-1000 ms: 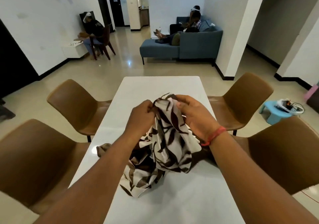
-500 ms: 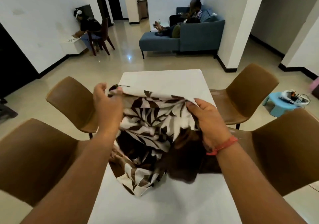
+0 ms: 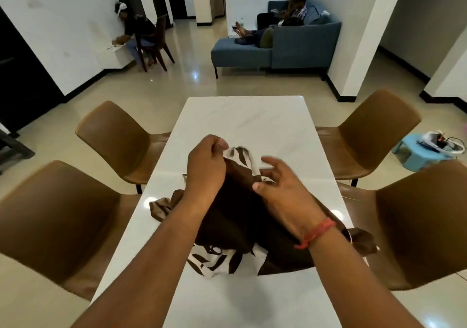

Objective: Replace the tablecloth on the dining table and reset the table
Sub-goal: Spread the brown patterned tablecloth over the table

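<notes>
A brown and white leaf-patterned tablecloth (image 3: 235,216) lies bunched in a heap on the white dining table (image 3: 252,120), near its middle. My left hand (image 3: 206,166) grips the cloth's top edge, lifting it above the heap. My right hand (image 3: 280,183) hovers beside the same raised edge with fingers spread and loosely bent; motion blur hides whether its fingertips touch the fabric. A red band circles my right wrist. Part of the cloth spills toward the table's right edge.
Four brown chairs flank the table: two on the left (image 3: 118,138) (image 3: 50,216), two on the right (image 3: 374,133) (image 3: 427,221). A blue stool with items (image 3: 427,150) stands far right. Beyond, a blue sofa (image 3: 278,44) holds people, and another person sits at the left wall.
The cloth was spread between both hands half a second ago; now it has collapsed into a heap. My hands came together, and the right hand let go of its edge.
</notes>
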The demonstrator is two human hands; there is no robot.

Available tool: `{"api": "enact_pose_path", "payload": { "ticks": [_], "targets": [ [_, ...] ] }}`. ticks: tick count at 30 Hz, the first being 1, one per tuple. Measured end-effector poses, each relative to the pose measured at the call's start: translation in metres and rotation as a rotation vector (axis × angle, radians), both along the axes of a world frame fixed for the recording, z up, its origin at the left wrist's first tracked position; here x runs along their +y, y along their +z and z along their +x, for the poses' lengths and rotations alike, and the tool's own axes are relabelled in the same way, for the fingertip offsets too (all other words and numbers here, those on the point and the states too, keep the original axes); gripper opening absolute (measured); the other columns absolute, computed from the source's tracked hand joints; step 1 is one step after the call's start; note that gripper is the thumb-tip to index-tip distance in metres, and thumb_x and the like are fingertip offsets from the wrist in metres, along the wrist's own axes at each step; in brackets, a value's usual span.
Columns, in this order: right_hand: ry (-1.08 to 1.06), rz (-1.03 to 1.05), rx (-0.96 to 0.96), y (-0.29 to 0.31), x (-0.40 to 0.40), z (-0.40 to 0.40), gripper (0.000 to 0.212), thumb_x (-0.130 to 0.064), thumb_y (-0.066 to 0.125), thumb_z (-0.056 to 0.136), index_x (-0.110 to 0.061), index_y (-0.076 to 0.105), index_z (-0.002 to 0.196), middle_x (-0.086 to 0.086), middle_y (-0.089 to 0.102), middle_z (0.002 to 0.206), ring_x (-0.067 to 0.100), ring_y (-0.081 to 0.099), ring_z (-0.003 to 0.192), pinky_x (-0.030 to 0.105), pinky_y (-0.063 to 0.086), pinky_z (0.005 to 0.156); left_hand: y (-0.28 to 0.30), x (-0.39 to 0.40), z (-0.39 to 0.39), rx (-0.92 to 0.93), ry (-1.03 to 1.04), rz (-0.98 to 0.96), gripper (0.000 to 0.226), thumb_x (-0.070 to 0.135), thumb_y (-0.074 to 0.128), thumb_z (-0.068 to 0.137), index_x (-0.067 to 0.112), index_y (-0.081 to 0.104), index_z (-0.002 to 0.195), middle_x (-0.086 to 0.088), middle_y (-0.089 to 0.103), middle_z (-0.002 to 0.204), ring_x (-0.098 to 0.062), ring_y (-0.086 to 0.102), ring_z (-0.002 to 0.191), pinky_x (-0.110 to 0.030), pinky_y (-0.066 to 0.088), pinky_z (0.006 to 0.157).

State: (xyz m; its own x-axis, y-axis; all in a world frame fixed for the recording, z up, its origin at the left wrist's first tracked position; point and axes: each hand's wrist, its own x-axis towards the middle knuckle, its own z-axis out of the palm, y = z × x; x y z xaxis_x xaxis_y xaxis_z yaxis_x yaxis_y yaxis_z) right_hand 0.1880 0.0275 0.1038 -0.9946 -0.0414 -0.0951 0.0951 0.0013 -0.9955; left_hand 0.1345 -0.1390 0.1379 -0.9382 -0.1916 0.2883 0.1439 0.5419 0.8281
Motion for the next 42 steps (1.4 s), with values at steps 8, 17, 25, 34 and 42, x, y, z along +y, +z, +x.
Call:
{"api": "enact_pose_path", "payload": {
  "ticks": [8,17,25,34,42],
  "targets": [
    [-0.092,0.332,0.077,-0.028,-0.005,0.031,0.015,-0.03,0.058,0.098,-0.022,0.06,0.086,0.004,0.062,0.083,0.023,0.06,0.084,0.041,0.056,0.081,0.018,0.001,0.001,-0.138,-0.005,0.796,0.012,0.032,0.056,0.1,0.027,0.063,0.108,0.001,0.067,0.116,-0.017,0.067,0.109,-0.037,0.055,0.096],
    [-0.276,-0.331,-0.014,0.023,-0.02,0.015,0.018,-0.015,0.054,0.1,-0.006,0.066,0.091,0.022,0.067,0.092,0.037,0.064,0.09,0.048,0.054,0.084,-0.022,0.014,0.062,-0.176,-0.625,-0.275,0.096,0.046,0.072,0.083,0.049,0.006,0.153,0.011,0.03,0.15,-0.01,0.044,0.132,-0.029,0.043,0.106],
    [0.006,0.097,0.21,0.029,-0.023,0.059,0.038,-0.028,0.072,0.089,-0.033,0.056,0.122,-0.014,0.066,0.118,-0.001,0.061,0.111,0.024,0.052,0.094,0.014,-0.002,0.075,-0.086,-0.228,0.057,0.026,0.043,0.038,0.104,0.039,0.063,0.111,0.021,0.066,0.106,0.002,0.06,0.102,-0.015,0.046,0.086],
    [-0.338,0.137,0.311,0.039,-0.006,0.079,0.014,-0.014,0.058,0.097,-0.026,0.066,0.095,-0.012,0.068,0.09,0.005,0.064,0.089,0.031,0.057,0.086,0.023,0.001,0.089,-0.226,-0.181,0.369,0.066,0.072,0.021,0.087,0.036,0.069,0.114,0.015,0.066,0.114,-0.012,0.056,0.118,-0.039,0.038,0.112],
    [-0.378,0.23,0.402,0.052,0.026,0.091,0.012,-0.019,0.058,0.098,-0.022,0.068,0.091,-0.011,0.068,0.085,0.005,0.063,0.084,0.025,0.054,0.078,0.036,0.027,0.107,-0.002,-0.216,0.05,0.037,0.048,0.035,0.102,0.035,0.06,0.126,0.015,0.052,0.118,-0.004,0.047,0.116,-0.01,0.033,0.095]
  ]
}}
